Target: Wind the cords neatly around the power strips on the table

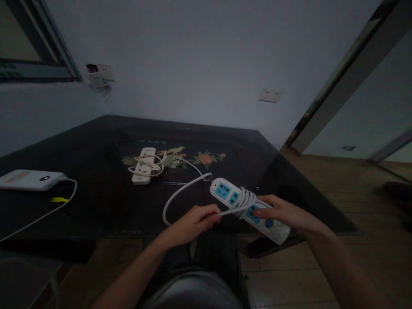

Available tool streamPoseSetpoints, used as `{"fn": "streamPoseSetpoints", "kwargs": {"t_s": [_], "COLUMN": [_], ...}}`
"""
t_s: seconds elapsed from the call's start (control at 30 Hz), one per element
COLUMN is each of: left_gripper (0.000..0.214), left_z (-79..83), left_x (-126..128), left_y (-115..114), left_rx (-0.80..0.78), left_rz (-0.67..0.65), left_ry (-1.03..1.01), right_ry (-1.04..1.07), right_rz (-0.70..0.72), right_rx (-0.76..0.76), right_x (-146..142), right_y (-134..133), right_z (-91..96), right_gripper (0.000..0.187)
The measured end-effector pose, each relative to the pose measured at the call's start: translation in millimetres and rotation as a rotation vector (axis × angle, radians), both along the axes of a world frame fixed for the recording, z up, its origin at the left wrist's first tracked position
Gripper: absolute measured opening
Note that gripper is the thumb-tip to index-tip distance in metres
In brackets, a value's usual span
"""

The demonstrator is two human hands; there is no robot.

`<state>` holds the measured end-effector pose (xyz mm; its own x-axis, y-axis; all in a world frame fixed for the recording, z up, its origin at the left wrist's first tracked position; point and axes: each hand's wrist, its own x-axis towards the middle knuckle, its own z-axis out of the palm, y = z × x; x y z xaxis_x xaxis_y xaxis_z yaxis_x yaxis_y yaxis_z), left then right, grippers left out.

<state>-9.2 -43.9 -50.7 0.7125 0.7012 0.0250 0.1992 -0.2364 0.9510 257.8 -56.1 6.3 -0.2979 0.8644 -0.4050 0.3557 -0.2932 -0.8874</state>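
My right hand [283, 213] grips a white power strip [229, 194] with blue sockets, held over the near edge of the dark table [96, 201]. Its white cord [183, 189] is wound several turns around the strip's middle. My left hand [196, 221] is closed in a pinch on the cord just left of the strip. The rest of the cord loops out over the table and back toward its plug end near the flower pattern.
A second, cream power strip [144, 165] with its cord bundled lies farther back on the table. A white flat device [30, 179] with a cable sits at the left edge. Wall sockets [269, 95] are behind the table. Tiled floor and a doorway lie to the right.
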Motion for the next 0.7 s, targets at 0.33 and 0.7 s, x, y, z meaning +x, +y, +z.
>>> {"fn": "streamPoseSetpoints", "kwargs": {"t_s": [0.33,0.7], "left_gripper": [0.035,0.056], "left_z": [-19.1,-37.4], "left_x": [20.7,19.9], "left_y": [-9.1,15.2], "left_rx": [-0.051,-0.319], "left_rz": [0.072,-0.068], "left_ry": [-0.173,-0.435], "right_ry": [0.275,0.686], "right_rz": [-0.083,0.135], "right_rx": [-0.036,-0.046], "right_x": [-19.2,-42.5], "right_y": [-1.5,-18.9], "right_z": [-12.5,-7.8], "right_gripper": [0.04,0.042]}}
